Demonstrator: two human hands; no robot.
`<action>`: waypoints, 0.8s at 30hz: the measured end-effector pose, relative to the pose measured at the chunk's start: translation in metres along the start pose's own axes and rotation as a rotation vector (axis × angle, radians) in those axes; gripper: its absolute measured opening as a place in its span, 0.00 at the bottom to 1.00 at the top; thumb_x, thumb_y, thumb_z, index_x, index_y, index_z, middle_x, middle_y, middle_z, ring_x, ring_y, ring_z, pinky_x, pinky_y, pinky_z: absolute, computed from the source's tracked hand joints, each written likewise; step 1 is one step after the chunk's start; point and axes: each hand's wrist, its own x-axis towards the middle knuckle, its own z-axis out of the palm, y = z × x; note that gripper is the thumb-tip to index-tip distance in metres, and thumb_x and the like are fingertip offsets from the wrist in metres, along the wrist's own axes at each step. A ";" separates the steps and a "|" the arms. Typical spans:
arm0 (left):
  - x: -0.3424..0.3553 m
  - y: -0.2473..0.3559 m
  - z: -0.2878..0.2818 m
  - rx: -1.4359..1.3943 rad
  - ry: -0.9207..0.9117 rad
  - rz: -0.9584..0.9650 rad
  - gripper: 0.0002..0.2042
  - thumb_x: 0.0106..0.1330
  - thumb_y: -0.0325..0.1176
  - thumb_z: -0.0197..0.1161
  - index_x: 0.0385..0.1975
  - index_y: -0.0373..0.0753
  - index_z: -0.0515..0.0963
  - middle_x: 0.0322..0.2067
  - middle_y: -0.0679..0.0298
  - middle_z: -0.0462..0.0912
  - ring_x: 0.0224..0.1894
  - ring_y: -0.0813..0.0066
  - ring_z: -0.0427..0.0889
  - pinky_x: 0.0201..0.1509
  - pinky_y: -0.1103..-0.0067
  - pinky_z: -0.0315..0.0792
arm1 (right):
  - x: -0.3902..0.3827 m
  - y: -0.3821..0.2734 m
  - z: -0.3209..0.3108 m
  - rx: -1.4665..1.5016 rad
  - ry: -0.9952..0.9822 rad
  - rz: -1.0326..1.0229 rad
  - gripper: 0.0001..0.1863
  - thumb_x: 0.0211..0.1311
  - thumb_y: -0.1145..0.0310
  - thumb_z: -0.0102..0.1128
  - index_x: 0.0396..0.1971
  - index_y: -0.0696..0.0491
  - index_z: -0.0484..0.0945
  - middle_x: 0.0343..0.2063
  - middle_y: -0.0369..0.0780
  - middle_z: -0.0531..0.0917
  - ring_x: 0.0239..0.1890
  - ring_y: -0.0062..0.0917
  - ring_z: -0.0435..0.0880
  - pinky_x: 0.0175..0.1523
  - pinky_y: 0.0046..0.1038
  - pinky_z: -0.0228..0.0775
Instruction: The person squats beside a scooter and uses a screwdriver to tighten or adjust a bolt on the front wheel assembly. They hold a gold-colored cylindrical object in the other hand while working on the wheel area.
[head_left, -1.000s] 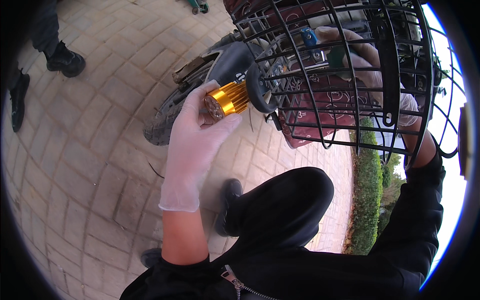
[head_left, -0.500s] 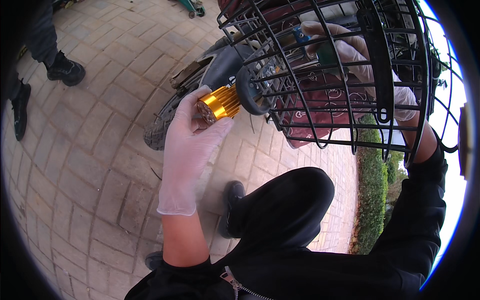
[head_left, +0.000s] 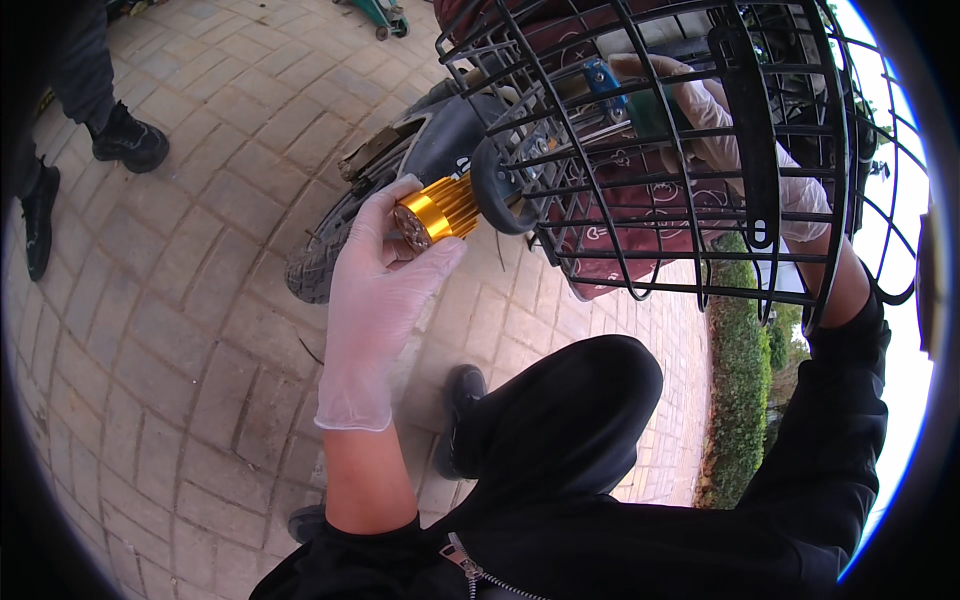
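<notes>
**Gold ribbed cylindrical metal lamp [head_left: 447, 208] held beside a black wire basket [head_left: 755, 140]**

L hand [head_left: 378, 285], in a translucent white glove: thumb on the near side, fingers on the far side, closed round the lamp's front rim. Lamp lies just L of the basket, its clear multi-lens face turned L & twd the wearer; its finned rear reaches a thick black ring-shaped part [head_left: 487, 190], contact unclear.

R hand [head_left: 715, 120], same glove type, seen thru the basket bars: fingers curled about a green-handled tool [head_left: 652, 112] w/ a thin metal shaft pointing L. Bars hide part of this grip; whether the hand is inside the basket or beyond it can't be told. A blue metallic fitting [head_left: 603, 80] sits near the fingertips.

Markings: maroon fabric [head_left: 645, 200] behind the bars bears white outline drawings & small marks, too small to read. A white mark on the black curved mudguard [head_left: 440, 140] is likewise illegible.

Surroundings: black treaded tyre [head_left: 310, 268] L of the mudguard; pale brick paving [head_left: 200, 330] below; green hedge [head_left: 735, 400] at R; another person's black shoes [head_left: 130, 140] far L.
</notes>
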 end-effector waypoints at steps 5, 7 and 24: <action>0.001 0.000 0.000 0.002 0.000 0.016 0.29 0.59 0.22 0.71 0.62 0.36 0.70 0.47 0.65 0.79 0.41 0.83 0.78 0.50 0.84 0.75 | -0.001 -0.002 -0.022 -0.007 0.002 0.001 0.38 0.64 0.46 0.66 0.64 0.57 0.69 0.51 0.41 0.82 0.44 0.19 0.85 0.47 0.21 0.80; 0.001 0.000 0.000 0.011 0.000 0.017 0.29 0.59 0.22 0.71 0.62 0.36 0.71 0.47 0.64 0.79 0.41 0.83 0.78 0.50 0.84 0.75 | 0.002 -0.001 -0.018 -0.009 0.004 0.002 0.38 0.64 0.46 0.66 0.64 0.57 0.69 0.51 0.41 0.82 0.44 0.19 0.85 0.47 0.21 0.80; 0.001 -0.001 0.002 -0.015 -0.006 0.018 0.30 0.59 0.23 0.71 0.63 0.35 0.70 0.47 0.64 0.78 0.42 0.82 0.79 0.51 0.83 0.75 | -0.016 0.002 -0.024 -0.035 0.019 0.003 0.39 0.64 0.45 0.66 0.64 0.57 0.68 0.50 0.41 0.82 0.44 0.19 0.85 0.47 0.21 0.81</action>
